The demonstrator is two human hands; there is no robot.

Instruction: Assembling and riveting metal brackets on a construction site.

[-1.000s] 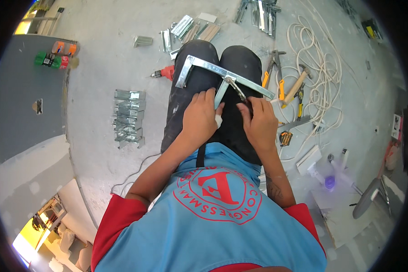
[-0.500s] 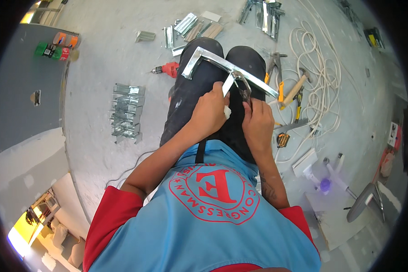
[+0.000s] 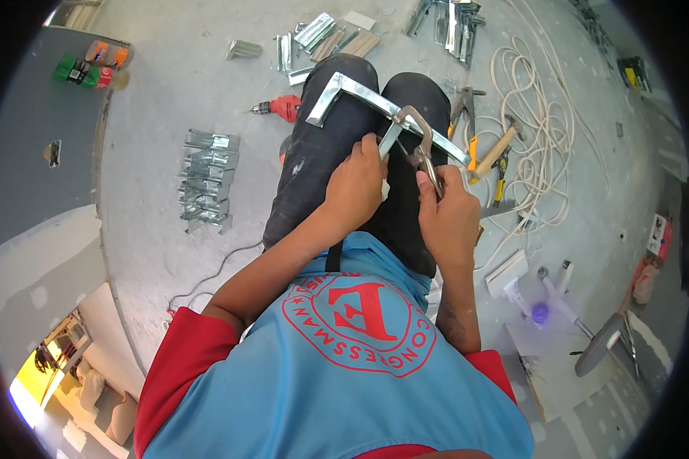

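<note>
Across my thighs rests a bent galvanized metal profile [image 3: 371,97], with a short leg turned down at its left end. My left hand [image 3: 354,187] is closed on a narrow metal strip [image 3: 390,139] that meets the profile near its middle. Something whitish shows by that hand's lower fingers. My right hand [image 3: 450,214] is wrapped around the handles of C-jaw locking pliers [image 3: 426,138]. The curved jaw reaches up to the joint of strip and profile; whether its tips grip the metal, I cannot tell.
A red drill [image 3: 285,108] lies beyond my left leg, near a row of bent metal pieces [image 3: 208,180]. More metal offcuts [image 3: 314,32] lie ahead. At right are tin snips [image 3: 467,107], a hammer [image 3: 497,151] and a loosely coiled white cable [image 3: 540,145].
My right hand has shifted slightly right and down. The pliers have swung outward, so their curved jaw shows to the right of the strip. My left hand stays on the strip.
</note>
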